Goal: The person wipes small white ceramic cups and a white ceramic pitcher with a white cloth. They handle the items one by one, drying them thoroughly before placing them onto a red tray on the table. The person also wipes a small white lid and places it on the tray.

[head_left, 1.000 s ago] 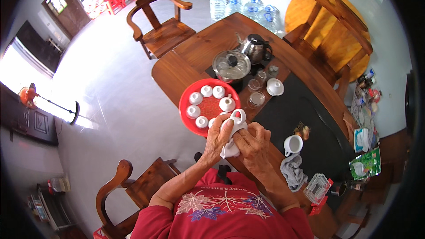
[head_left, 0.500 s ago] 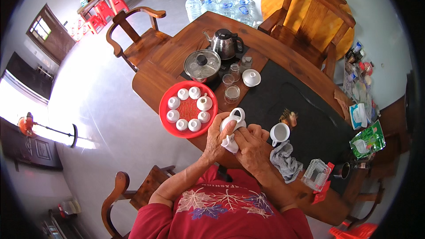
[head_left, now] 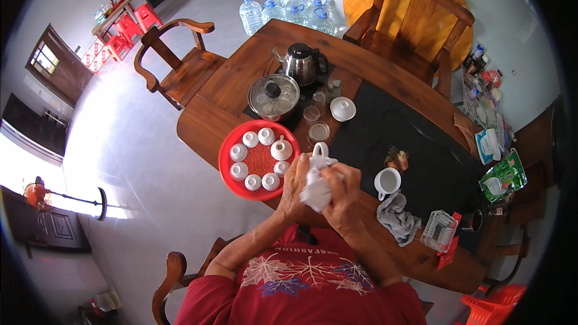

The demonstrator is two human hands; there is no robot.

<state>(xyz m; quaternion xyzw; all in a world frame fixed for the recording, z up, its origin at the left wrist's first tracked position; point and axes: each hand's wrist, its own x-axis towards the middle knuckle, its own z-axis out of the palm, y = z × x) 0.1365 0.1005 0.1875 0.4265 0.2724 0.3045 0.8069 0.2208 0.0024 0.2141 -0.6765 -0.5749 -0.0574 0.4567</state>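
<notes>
"Where is the white ceramic cup with the looped handle (head_left: 326, 149)?"

"Between 2 hands at the brown wooden bench (head_left: 208, 120), handle pointing forward. The left hand (head_left: 294, 185) has its fingers wrapped around it; the right hand (head_left: 345, 189) clutches a crumpled white cloth (head_left: 315, 188) against it."

"Nearer hand?"

"The left; cloth hides the cup's long axis."

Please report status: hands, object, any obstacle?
Left hand holds white handled vessel. Right hand holds white cloth against it. Red basin near left hand, possible obstacle.
</notes>
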